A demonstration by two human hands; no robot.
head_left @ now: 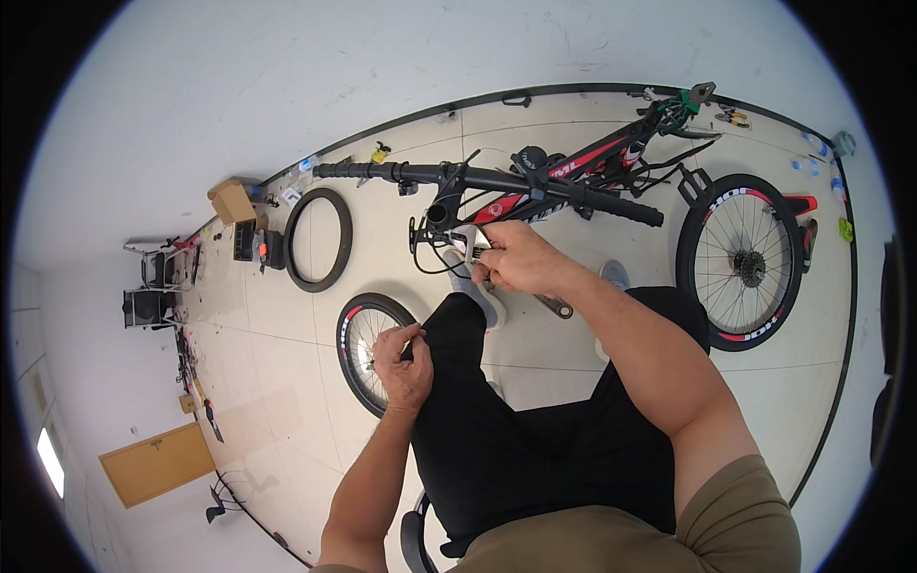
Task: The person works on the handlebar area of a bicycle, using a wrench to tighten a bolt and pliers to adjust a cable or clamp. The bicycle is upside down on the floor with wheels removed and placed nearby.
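A black and red bicycle frame (573,164) lies in front of me without its wheels on, its black handlebar (487,180) crossing over it. My right hand (521,260) is closed at the front end of the frame, below the handlebar. Its fingers are curled by a pale, shiny part (468,239); what they grip is mostly hidden. Over my left knee is my left hand (403,371), fingers bent in toward the thumb. Anything in it is too small to make out. Beside that hand a spoked wheel with a black tire (346,382) rests on the floor.
Another wheel (690,256) with a sprocket cassette lies to the right. A loose tire (288,250), a cardboard box (231,202) and tools are at the far left. Bottles (807,166) stand near the right wall. A crank arm (556,307) shows below my right hand.
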